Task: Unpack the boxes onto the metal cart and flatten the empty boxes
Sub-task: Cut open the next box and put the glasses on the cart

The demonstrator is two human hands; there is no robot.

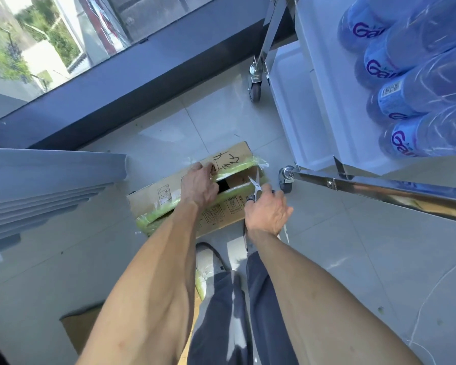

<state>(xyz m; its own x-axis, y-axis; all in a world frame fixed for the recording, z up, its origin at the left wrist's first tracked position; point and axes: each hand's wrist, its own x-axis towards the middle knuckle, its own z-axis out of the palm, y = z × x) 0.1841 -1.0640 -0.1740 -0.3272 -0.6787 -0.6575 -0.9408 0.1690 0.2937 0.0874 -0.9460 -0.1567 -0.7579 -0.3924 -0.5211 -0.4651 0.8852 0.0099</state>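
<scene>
Right hand [267,212] gripping scissors [256,186] over cardboard box [169,196], left hand [199,187] curled on its flap

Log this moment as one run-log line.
step: opening box | left hand: grips flap of cardboard box | right hand: holds scissors at tape | cart: bottles loaded

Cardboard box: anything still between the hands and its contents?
Yes. The cardboard box is only partly open: green tape still binds the flaps. The left hand grips a flap at the gap; the right hand holds scissors at the tape.
</scene>
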